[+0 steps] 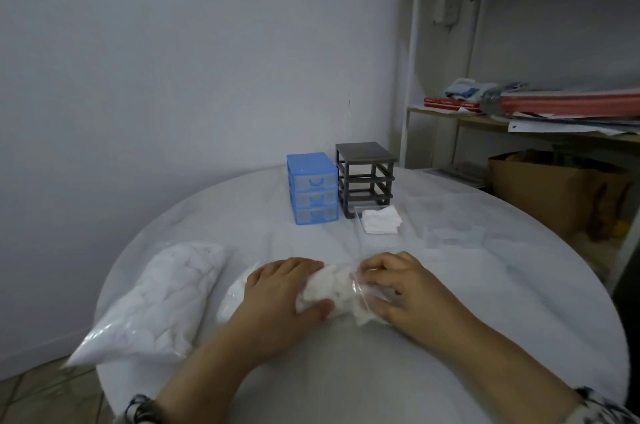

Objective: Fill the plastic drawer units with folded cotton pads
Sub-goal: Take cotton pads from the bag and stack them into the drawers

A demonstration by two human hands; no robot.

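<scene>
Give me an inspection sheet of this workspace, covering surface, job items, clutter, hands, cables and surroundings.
Surface: round white table.
Job's things: blue drawer unit, drawers shut; grey drawer frame, drawers out; clear drawer holding folded cotton pads; small bag of pads under the hands; large bag of pads at the table's left edge.
Clutter: nothing seen.
Hands: left hand and right hand both grip the small bag.
Cables: nothing seen.
Surroundings: shelving with books and papers; cardboard box beneath.
</scene>
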